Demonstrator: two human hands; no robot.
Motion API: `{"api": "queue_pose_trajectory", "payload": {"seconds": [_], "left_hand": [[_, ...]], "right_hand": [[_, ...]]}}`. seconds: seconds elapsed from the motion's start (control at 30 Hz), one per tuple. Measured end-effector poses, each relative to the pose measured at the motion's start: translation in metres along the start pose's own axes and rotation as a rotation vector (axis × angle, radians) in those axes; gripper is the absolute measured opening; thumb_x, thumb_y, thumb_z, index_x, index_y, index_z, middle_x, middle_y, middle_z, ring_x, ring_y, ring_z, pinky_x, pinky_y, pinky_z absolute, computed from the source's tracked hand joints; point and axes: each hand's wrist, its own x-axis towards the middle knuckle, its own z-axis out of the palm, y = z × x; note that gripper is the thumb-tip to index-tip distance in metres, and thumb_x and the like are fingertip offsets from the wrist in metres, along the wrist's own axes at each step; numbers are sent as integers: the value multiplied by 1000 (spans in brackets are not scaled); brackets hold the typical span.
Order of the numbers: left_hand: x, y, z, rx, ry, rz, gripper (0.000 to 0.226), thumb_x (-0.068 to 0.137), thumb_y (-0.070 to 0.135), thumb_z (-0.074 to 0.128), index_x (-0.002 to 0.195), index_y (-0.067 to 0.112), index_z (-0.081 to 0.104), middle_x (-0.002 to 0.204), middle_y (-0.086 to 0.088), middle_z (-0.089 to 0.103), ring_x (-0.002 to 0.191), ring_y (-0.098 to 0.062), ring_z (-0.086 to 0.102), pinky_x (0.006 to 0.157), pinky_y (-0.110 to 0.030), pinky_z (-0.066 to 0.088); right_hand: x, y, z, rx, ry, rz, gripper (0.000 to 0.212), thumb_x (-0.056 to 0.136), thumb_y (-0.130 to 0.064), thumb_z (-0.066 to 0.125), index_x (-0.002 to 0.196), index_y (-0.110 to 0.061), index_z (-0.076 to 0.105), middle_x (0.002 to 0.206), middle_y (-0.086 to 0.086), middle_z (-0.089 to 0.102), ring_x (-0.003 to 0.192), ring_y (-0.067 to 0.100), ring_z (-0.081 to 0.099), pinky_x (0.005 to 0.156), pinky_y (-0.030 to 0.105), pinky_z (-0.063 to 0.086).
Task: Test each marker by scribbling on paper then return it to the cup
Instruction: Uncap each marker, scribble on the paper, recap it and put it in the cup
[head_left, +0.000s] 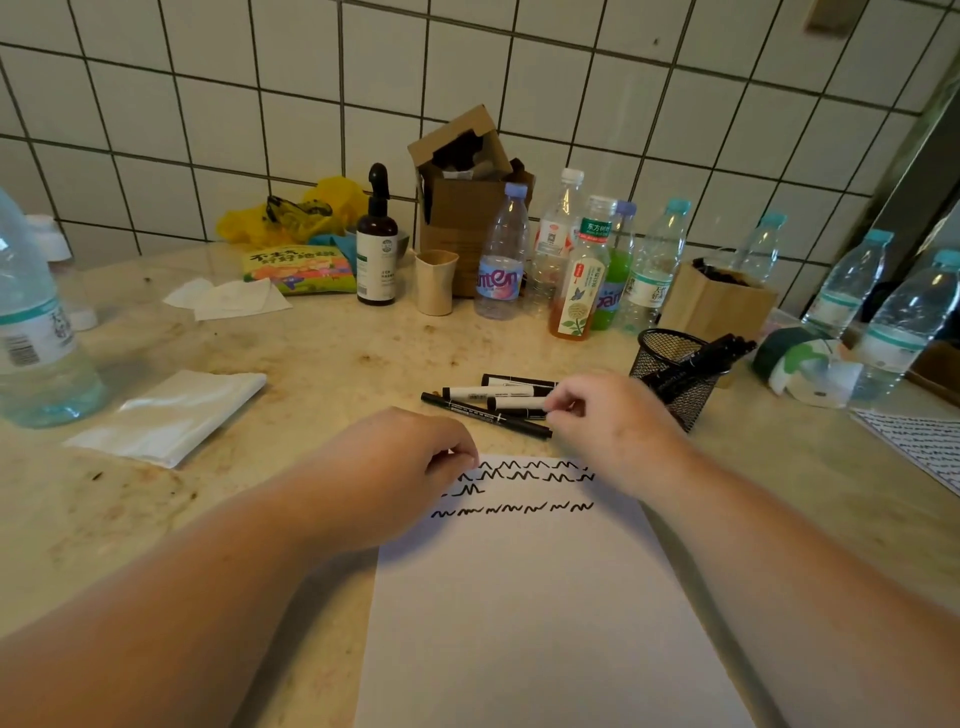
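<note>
A white sheet of paper (524, 597) lies in front of me, with several rows of black scribbles (519, 488) near its top edge. My left hand (395, 467) rests curled on the paper's top left corner. Just beyond the paper lie several markers: a thin black pen (478, 413), two white-barrelled markers (491, 391) and a black one behind them. My right hand (597, 415) pinches the right end of the nearer white marker (514, 404), which lies on the table. A black mesh cup (670, 374) stands to the right with several black markers (706, 358) leaning in it.
Plastic bottles (501, 260), a brown spray bottle (376, 249), a beige cup (435, 280) and a cardboard box (462, 208) crowd the back by the tiled wall. A large water bottle (36, 322) and folded tissue (166, 415) lie left. Another scribbled sheet (919, 441) sits far right.
</note>
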Motion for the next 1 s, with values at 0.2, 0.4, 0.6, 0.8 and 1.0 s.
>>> {"api": "queue_pose_trajectory", "payload": {"seconds": [0.2, 0.4, 0.6, 0.8, 1.0], "left_hand": [[1, 1, 0, 35, -3, 13, 24, 101, 39, 44, 112, 35, 65, 104, 19, 67, 91, -2, 57, 79, -19, 46], [0, -1, -1, 27, 2, 22, 22, 101, 38, 44, 109, 36, 64, 102, 18, 67, 89, -2, 57, 78, -21, 48], [0, -2, 0, 7, 5, 14, 22, 99, 39, 48, 109, 34, 68, 92, 16, 69, 81, -2, 60, 75, -24, 53], [-2, 8, 2, -238, 6, 17, 23, 93, 52, 52, 96, 38, 70, 78, 15, 70, 69, 2, 60, 61, -17, 44], [-5, 14, 2, -297, 15, 33, 22, 93, 42, 58, 86, 26, 72, 72, 2, 67, 59, -10, 53, 52, -16, 38]], "right_hand": [[19, -16, 22, -150, -123, 22, 21, 93, -30, 65, 114, -28, 67, 116, -3, 59, 103, 16, 56, 90, 32, 49], [10, -20, 16, -197, -155, 32, 13, 98, -28, 57, 93, -25, 69, 102, -2, 64, 94, 18, 60, 82, 33, 49], [-17, -15, -4, 59, -136, 45, 9, 97, -30, 63, 90, -29, 69, 86, -12, 65, 80, 6, 58, 65, 25, 42], [-43, -18, -3, 491, -207, 36, 7, 94, -25, 69, 88, -24, 71, 70, 0, 76, 64, 11, 69, 69, 32, 60], [-51, -24, -3, 737, -197, 77, 10, 93, -9, 67, 89, -15, 73, 74, 6, 79, 73, 21, 77, 80, 41, 63]]}}
